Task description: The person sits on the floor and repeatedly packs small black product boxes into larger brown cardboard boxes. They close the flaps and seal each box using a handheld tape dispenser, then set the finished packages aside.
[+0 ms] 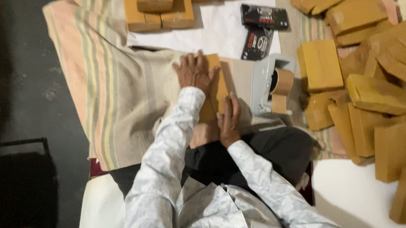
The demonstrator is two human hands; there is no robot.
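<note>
A flat brown-paper parcel (218, 83) lies on a striped cloth (118, 90) in front of me. My left hand (194, 73) presses flat on its far end, fingers spread. At its near end my right hand (229, 119) lies on the paper, fingers together. A grey tape dispenser (268, 85) with a roll of brown tape (282, 81) stands just right of the parcel, a tape end hanging down.
Several wrapped brown parcels (373, 86) are heaped at the right. More stacked parcels (160, 12) sit at the top on white paper (217, 30). Two black boxes (263, 17) lie by the dispenser. Dark floor (21, 91) is at the left.
</note>
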